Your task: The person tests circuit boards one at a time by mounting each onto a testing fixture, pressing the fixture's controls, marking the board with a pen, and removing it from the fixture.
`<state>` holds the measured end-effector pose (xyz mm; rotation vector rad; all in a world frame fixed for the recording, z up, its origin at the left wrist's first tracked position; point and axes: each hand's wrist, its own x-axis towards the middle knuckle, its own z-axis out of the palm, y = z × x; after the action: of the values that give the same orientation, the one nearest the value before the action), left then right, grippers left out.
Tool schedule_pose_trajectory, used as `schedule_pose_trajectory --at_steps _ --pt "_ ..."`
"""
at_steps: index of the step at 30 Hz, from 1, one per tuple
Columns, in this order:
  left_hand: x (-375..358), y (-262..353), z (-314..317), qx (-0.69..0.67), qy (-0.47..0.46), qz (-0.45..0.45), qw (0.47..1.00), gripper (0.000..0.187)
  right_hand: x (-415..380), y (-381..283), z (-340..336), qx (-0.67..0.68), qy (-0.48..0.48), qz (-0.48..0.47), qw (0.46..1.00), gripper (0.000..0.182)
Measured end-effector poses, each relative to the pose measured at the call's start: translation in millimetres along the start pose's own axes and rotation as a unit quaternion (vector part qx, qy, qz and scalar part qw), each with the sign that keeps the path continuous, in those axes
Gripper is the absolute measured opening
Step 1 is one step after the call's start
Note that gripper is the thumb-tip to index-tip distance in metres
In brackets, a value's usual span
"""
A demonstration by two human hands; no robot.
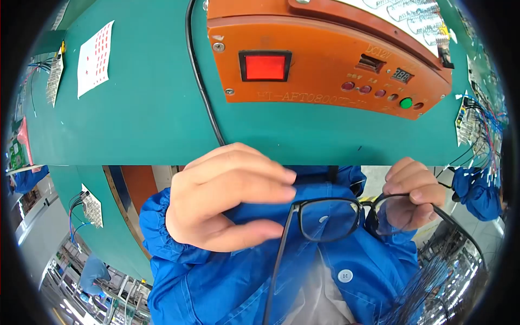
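Head cam, both hands (230,197) w/ black glasses (330,218)

Open table (151,108) far left-centre; orange control box (325,70) blocks far right, black cable (203,86) runs just beside its left edge.

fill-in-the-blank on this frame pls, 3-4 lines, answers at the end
1. Both hands hold a pair of black ____.
2. The big square button on the orange box is ____.
3. The small round button at the box's right is ____.
4. The left hand and right hand come out of ____ sleeves.

Missing words: glasses; red; green; blue
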<state>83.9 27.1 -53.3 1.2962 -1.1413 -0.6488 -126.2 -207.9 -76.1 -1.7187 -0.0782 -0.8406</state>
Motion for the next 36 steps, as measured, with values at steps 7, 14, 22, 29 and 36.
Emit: schedule_pose_trajectory --at_steps 7,14,22,29,36 --pt "-6 -11 8 -0.079 0.021 0.125 0.989 0.024 12 -12 16 0.030 0.003 -0.033 0.999 0.032" --pt "-6 -4 12 -0.089 0.002 0.190 0.978 0.021 15 -33 22 0.002 0.026 -0.046 0.999 0.028" --pt "18 -8 32 -0.322 -0.050 0.367 0.872 0.037 22 -37 27 -0.078 0.106 -0.104 0.986 0.022" --pt "-10 -2 50 -0.032 0.270 0.276 0.922 0.026 12 -21 23 -0.021 0.076 -0.102 0.992 0.032" --pt "-23 39 35 -0.021 0.272 0.270 0.923 0.020 -22 -47 -57 -0.057 -0.036 -0.139 0.988 0.036"
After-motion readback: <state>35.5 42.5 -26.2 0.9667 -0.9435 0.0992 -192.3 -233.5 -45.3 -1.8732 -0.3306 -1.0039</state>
